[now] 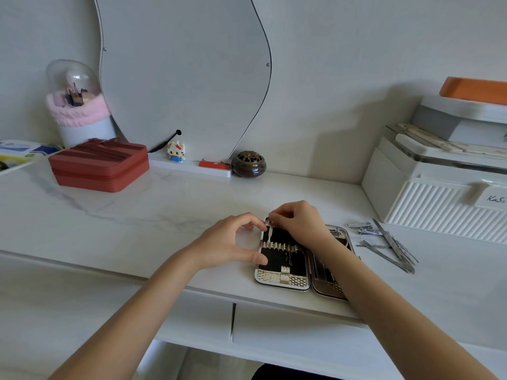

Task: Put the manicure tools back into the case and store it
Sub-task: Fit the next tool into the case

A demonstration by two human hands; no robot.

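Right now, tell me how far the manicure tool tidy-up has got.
Early stage. Done: the case lies open on the table. In hand: the left hand steadies its edge while the right hand works at its top strap. Left: the loose metal tools beside it, then closing and storing.

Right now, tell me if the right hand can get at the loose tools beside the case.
Probably yes. The right hand is at the open case's top edge, and the loose tools lie uncovered on the table just to its right.
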